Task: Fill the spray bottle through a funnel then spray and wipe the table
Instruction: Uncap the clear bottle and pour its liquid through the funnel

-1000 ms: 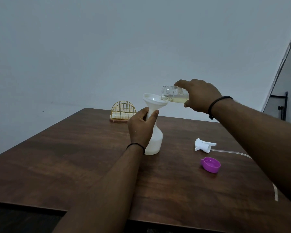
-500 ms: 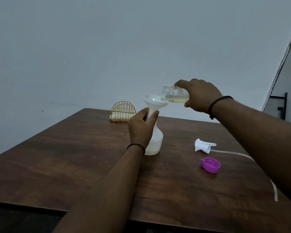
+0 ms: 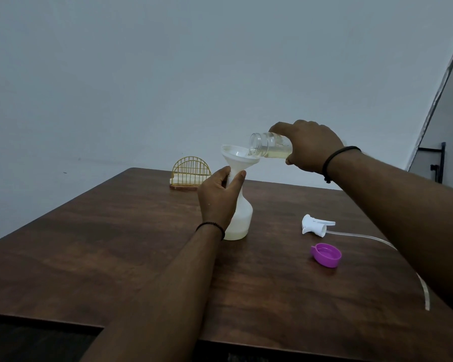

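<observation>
The white spray bottle (image 3: pixel 242 218) stands mid-counter (image 3: pixel 89 244), its neck hidden by the left hand (image 3: pixel 217 199), whose grip wraps it below the funnel (image 3: pixel 237 156). The right hand (image 3: pixel 309 146) holds a tilted jar (image 3: pixel 268 148) at the funnel's rim. Right of the bottle lie the spray head (image 3: pixel 314 226) and a purple cap (image 3: pixel 326 255); behind it, a wire holder (image 3: pixel 191 171).

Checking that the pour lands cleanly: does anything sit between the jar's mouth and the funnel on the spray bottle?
Nothing visible does. The right hand tips the clear jar with its mouth right over the rim of the funnel, while the left hand grips the neck of the spray bottle.
</observation>
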